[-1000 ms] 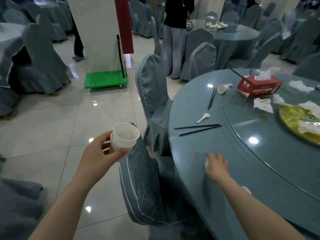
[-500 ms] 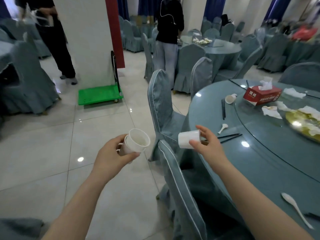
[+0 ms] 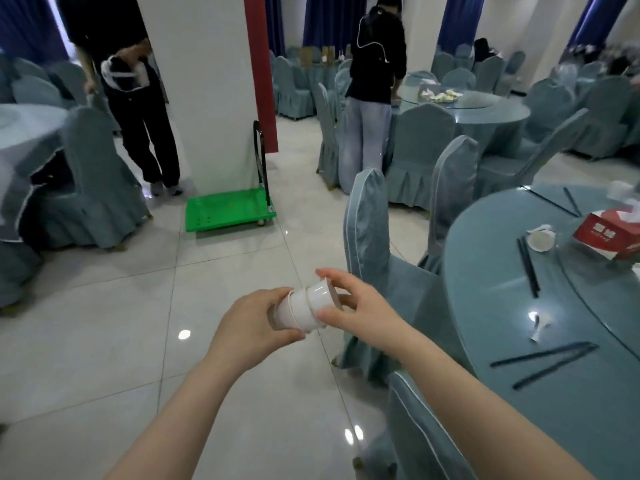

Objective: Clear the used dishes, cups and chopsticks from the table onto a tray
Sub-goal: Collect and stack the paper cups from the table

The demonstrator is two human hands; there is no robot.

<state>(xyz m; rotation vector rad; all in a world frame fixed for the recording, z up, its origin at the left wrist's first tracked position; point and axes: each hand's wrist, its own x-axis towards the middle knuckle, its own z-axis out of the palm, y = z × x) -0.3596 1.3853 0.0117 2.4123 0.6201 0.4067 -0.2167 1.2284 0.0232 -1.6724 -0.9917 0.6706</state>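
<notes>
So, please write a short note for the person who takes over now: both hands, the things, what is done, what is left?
Left hand grips the stack of white cups, tilted sideways over the floor.
Right hand holds the top cup, partly nested.
Done: cups gathered in the stack.
Left on the table: tipped cup, white spoon, two chopstick pairs.
No tray in view.

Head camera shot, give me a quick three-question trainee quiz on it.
1. True or false: both hands hold the stack of white cups.
2. What lies nearest the tipped cup on the table? A) chopsticks B) a fork C) a plate
3. What colour is the tissue box?

Key: 1 true, left hand and right hand both grip it. 2 A, the chopsticks. 3 red.
</notes>
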